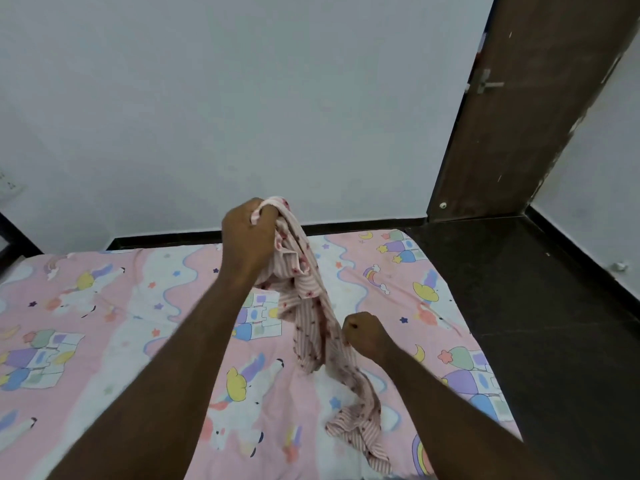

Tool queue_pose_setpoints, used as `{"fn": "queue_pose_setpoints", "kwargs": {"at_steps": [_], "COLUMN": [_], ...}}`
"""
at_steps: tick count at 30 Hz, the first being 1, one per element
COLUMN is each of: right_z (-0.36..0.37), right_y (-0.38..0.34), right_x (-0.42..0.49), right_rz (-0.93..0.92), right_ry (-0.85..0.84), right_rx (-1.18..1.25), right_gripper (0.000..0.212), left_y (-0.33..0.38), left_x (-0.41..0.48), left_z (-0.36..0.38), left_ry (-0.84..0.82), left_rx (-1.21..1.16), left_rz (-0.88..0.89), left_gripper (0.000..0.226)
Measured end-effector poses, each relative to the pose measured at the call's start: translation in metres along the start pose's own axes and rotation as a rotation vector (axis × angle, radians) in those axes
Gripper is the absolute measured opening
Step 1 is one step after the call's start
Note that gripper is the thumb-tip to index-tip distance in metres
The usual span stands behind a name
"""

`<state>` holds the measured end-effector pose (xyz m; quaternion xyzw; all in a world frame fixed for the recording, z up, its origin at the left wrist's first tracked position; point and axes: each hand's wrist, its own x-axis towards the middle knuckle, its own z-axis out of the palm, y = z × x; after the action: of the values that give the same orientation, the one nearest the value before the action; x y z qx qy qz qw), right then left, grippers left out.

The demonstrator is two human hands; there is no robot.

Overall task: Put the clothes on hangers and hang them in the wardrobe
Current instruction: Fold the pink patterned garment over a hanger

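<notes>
From the head camera, the left hand (247,233) is raised above the bed, fingers curled tight round the top of a pink-and-white striped cotton garment with small red flowers (308,299). The cloth hangs down from those fingers, its lower end trailing on the pink cartoon-printed bedsheet (104,306). The right hand (363,336) is lower, just right of the hanging cloth, fingers curled at its edge; whether they pinch fabric is unclear. A dark brown wooden door (519,116) stands far right of both hands.
</notes>
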<state>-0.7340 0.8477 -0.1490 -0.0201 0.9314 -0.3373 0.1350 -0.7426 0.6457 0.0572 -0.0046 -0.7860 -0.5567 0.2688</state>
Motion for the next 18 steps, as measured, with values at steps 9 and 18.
{"fn": "queue_pose_setpoints", "kwargs": {"at_steps": [9,18], "right_z": [0.002,0.035], "right_y": [-0.055,-0.055], "right_x": [0.001,0.01], "right_rz": [-0.064,-0.031], "right_ry": [0.045,0.077], "right_rx": [0.427,0.101], "right_gripper": [0.046,0.023], "left_y": [0.019,0.035], "left_x": [0.001,-0.007], "left_z": [-0.003,-0.025], "left_ry": [-0.026,-0.151], "left_rx": [-0.006,-0.061], "left_rz": [-0.034,-0.043], "left_gripper": [0.046,0.044]}}
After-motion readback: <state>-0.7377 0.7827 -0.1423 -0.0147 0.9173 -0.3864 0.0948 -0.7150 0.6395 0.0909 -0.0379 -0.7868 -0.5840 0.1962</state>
